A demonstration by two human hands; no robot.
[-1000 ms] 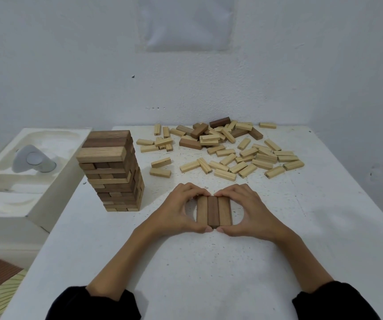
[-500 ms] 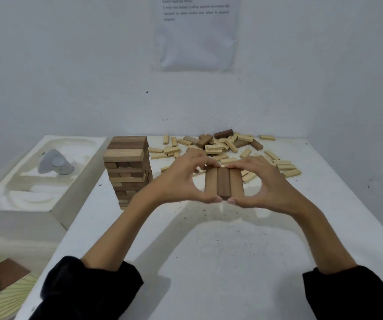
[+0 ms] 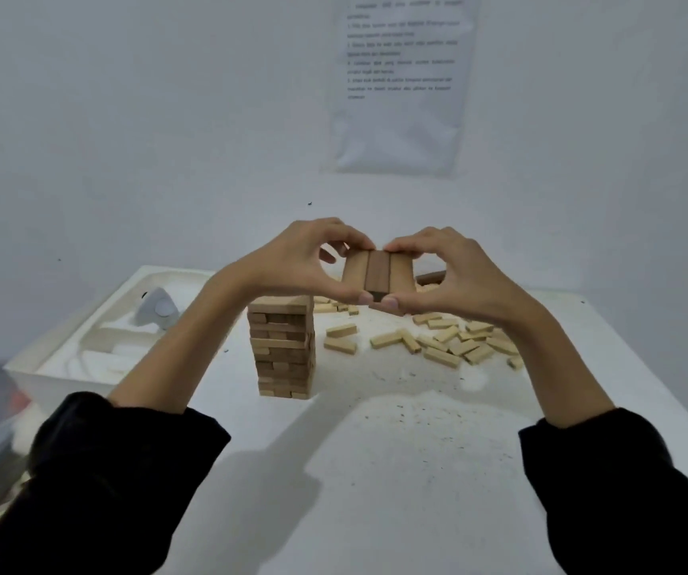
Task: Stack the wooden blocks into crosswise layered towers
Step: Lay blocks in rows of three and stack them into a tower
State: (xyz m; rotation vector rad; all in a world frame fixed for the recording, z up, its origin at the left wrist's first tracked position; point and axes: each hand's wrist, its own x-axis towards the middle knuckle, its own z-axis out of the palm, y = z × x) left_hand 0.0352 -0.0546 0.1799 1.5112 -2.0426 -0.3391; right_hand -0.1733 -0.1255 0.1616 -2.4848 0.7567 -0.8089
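Over the table [image 3: 375,471], left hand [image 3: 292,263] holding 3 blocks [image 3: 376,271] partly hides tower [image 3: 284,346].

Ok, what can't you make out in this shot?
Head view only.
Print on the wall sheet: too blurred to read.
Far part of the loose blocks: hidden behind the right hand and three held blocks.
Top of the tower: partly behind the left hand.

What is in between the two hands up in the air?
In the head view, three wooden blocks lie side by side between the left hand and the right hand, a dark one in the middle. Both hands pinch them.
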